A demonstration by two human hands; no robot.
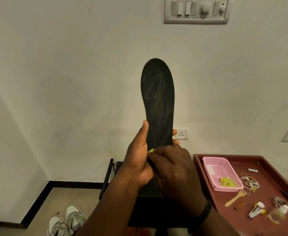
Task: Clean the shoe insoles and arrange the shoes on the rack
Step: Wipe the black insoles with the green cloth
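Observation:
A black shoe insole (157,92) stands upright in front of the wall, streaked with faint yellowish marks. My left hand (138,160) grips its lower end, thumb on the left edge and fingertips showing past the right edge. My right hand (173,169) lies across the heel end and pinches a small yellow cloth (151,150), of which only a scrap shows. A pair of white sneakers (66,220) sits on the floor at the lower left. The black shoe rack (109,178) stands behind my hands, mostly hidden.
A maroon table (265,198) at the right carries a pink basket (222,172) with a yellow rag inside, a wooden fork (236,199), rubber bands, a nail clipper and small bottles. Wall sockets (181,134) and a switch panel (196,10) are on the wall.

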